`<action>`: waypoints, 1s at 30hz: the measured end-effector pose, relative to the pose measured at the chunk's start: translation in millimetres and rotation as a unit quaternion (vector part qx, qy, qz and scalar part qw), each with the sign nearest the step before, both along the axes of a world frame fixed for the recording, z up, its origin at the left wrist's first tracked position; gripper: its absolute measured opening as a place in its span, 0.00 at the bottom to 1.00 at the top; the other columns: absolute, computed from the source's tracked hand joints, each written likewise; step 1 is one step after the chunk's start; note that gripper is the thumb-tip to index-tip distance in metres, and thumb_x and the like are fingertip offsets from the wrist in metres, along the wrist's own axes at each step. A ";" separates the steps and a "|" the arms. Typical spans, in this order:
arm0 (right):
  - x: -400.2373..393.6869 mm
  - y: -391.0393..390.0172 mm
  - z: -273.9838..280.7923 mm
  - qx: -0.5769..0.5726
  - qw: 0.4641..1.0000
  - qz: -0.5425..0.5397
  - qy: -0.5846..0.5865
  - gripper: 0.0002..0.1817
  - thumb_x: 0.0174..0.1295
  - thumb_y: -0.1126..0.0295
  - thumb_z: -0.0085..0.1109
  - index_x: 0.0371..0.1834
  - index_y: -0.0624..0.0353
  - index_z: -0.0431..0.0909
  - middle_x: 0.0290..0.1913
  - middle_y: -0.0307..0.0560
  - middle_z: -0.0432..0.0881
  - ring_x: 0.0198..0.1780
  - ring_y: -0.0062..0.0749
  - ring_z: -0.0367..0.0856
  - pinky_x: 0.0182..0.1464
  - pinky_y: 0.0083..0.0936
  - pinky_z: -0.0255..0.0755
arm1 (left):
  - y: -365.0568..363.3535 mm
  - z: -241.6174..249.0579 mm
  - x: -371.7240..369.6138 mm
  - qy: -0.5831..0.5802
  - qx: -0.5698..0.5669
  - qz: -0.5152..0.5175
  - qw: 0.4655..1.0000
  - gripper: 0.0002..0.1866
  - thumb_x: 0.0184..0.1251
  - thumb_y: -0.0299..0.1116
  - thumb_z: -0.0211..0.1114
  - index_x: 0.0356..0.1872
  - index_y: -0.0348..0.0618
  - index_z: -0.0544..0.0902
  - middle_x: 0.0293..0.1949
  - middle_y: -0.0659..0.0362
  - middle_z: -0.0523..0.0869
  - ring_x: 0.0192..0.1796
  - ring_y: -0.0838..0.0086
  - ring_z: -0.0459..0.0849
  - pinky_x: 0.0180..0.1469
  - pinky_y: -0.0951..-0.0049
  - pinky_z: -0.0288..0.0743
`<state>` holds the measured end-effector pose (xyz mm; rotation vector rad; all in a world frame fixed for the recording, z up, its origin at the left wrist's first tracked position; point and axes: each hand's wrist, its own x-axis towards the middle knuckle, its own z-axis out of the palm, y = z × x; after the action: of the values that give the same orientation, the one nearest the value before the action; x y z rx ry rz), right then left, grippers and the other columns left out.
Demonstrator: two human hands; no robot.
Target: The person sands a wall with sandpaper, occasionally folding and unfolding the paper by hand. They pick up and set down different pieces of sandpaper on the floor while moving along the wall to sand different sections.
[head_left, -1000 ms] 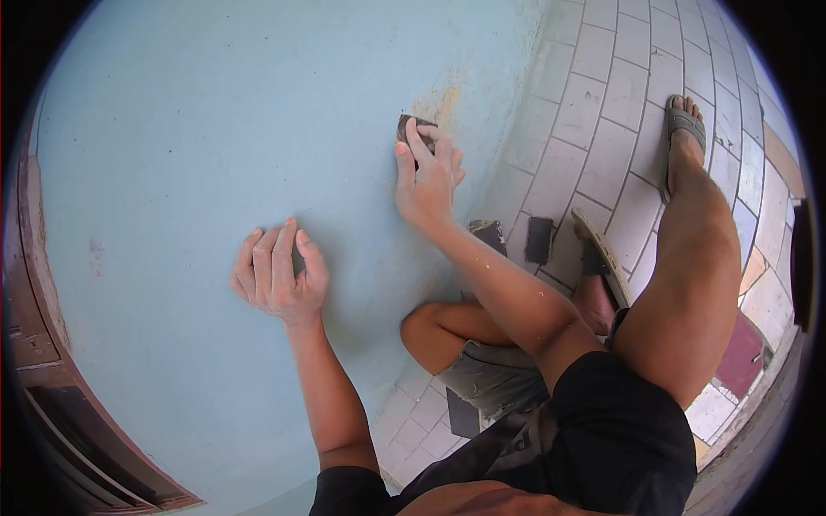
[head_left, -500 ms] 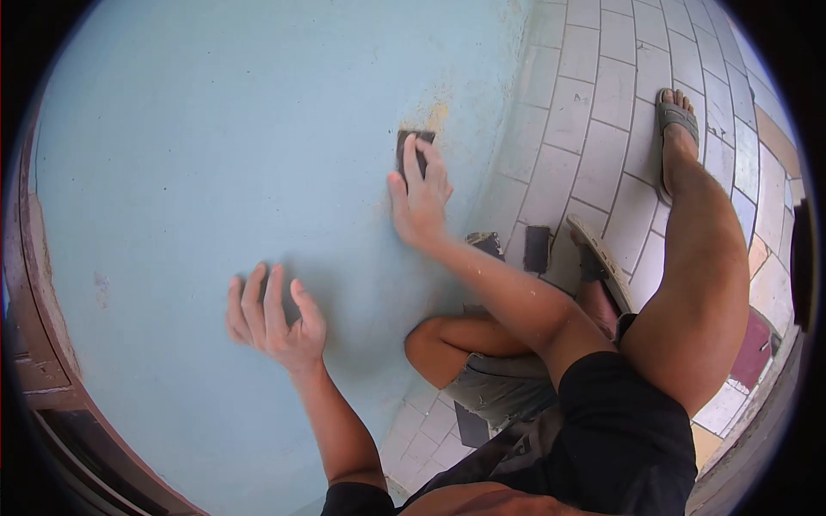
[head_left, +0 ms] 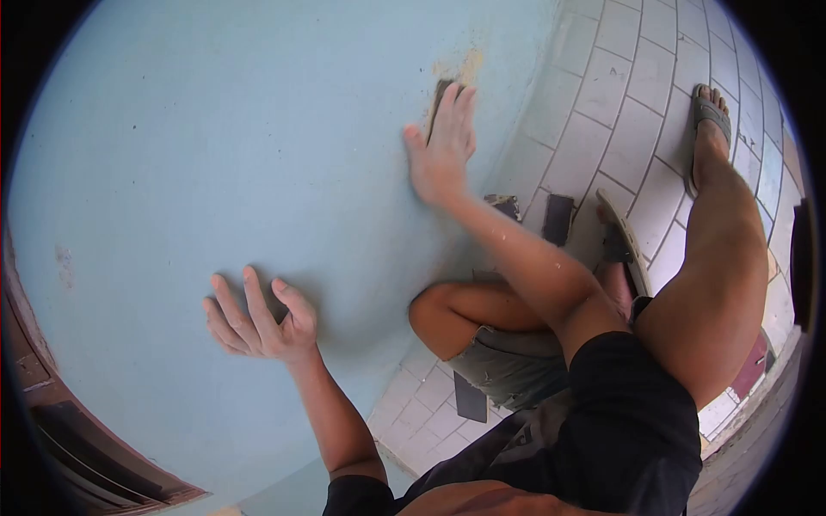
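Note:
My right hand presses a small dark piece of sandpaper against the light blue wall, fingers stretched over it. Most of the sheet is hidden under the palm and fingers; its dark left edge and top show. Just above the fingertips is a worn yellowish patch in the paint. Lower on the wall, my left hand is open with fingers spread and slightly bent, holding nothing. Its shadow falls on the wall beside it.
Pale floor tiles meet the wall at the right. A dark rectangular piece and a dark chipped piece lie on them, with another dark sheet below my bent knee. A brown wooden frame borders the lower left.
My right hand has slid up along the wall with the sandpaper, nearer the worn patch. The left hand stays low on the wall, its fingers spread a little wider. The view has shifted slightly.

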<state>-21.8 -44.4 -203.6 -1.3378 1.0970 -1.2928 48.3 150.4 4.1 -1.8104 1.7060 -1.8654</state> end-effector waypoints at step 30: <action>-107.9 -0.3 62.5 -0.014 0.960 0.165 -0.227 0.34 0.56 0.71 0.75 0.69 0.59 0.77 0.37 0.36 0.77 0.41 0.21 0.74 0.52 0.22 0.71 | -34.5 -52.9 -64.7 0.262 0.021 -0.016 0.965 0.24 0.72 0.45 0.66 0.62 0.40 0.83 0.74 0.45 0.73 0.73 0.47 0.71 0.74 0.48 0.60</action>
<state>-129.7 -44.7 -141.1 -1.1091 0.5150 -1.2792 -16.4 115.9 -48.8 -2.4275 1.8980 -1.4204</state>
